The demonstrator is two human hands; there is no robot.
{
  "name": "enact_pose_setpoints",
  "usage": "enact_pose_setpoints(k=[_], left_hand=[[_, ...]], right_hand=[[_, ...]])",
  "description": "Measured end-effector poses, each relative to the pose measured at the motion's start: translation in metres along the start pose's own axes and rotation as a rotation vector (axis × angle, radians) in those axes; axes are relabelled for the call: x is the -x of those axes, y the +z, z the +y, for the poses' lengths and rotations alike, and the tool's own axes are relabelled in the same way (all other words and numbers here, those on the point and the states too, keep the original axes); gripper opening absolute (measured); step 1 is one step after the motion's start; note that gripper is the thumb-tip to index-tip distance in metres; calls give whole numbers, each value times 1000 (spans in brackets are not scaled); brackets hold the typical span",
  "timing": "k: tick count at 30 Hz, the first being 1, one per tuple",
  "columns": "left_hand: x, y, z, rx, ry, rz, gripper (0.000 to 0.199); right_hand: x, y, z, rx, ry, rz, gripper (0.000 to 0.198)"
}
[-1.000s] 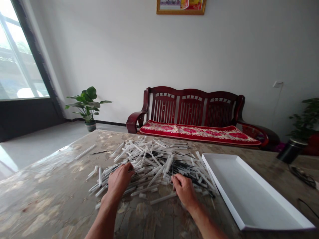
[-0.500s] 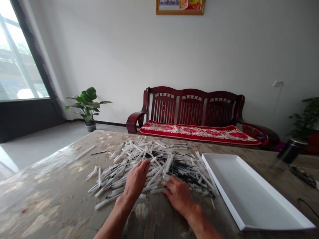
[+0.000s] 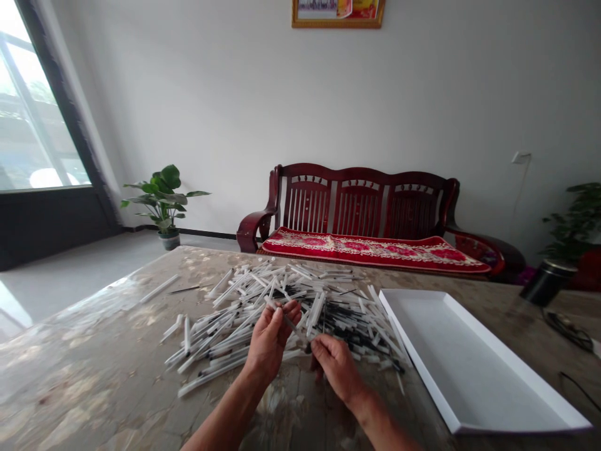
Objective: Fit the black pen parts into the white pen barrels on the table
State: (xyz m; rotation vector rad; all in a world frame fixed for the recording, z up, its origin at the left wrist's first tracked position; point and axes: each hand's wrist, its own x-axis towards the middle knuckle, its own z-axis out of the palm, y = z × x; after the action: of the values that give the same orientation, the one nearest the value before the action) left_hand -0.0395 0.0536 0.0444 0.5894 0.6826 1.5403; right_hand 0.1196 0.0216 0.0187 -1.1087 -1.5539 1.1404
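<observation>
A loose pile of white pen barrels (image 3: 220,343) and black pen parts (image 3: 345,319) covers the middle of the table. Just above it, my left hand (image 3: 270,341) is closed on a pen (image 3: 290,322) that slants down to the right, its pale end showing past the thumb. Close by on the right, my right hand (image 3: 335,363) pinches a small dark piece (image 3: 308,347) between thumb and forefinger, near the pen's lower end. Whether the piece touches the pen I cannot tell.
A shallow white box (image 3: 488,369) lies right of the pile. Beyond it stand a black canister (image 3: 547,283) and a coiled dark cable (image 3: 570,332). One white barrel (image 3: 158,289) and a thin dark rod (image 3: 184,290) lie apart at left. A wooden bench (image 3: 359,207) is behind the table.
My left hand has come out of the pile, turned over and now holds a pen. My right hand has closed its fingers on a small dark piece and lies closer to the left.
</observation>
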Motion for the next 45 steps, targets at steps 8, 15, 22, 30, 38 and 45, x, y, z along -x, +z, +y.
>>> enact_pose_setpoints(k=[8,15,22,30,38,45], left_hand=[[4,1,-6,-134,-75,-76,46],[4,1,-20,-169,-95,1,44],[3,3,-31,-117,-122,100,29],[3,7,-34,-121,-167,169,15],[-1,5,-28,-92,-151,275,14],[-2,3,-32,-70,-100,207,11]], right_hand=[[-10,-14,1,-114,145,158,49],[-14,-24,3,-54,171,222,51],[-14,-30,11,152,-45,290,45],[-11,-39,13,345,-230,279,23],[-15,-47,14,483,-316,404,17],[-19,-58,19,667,-213,528,22]])
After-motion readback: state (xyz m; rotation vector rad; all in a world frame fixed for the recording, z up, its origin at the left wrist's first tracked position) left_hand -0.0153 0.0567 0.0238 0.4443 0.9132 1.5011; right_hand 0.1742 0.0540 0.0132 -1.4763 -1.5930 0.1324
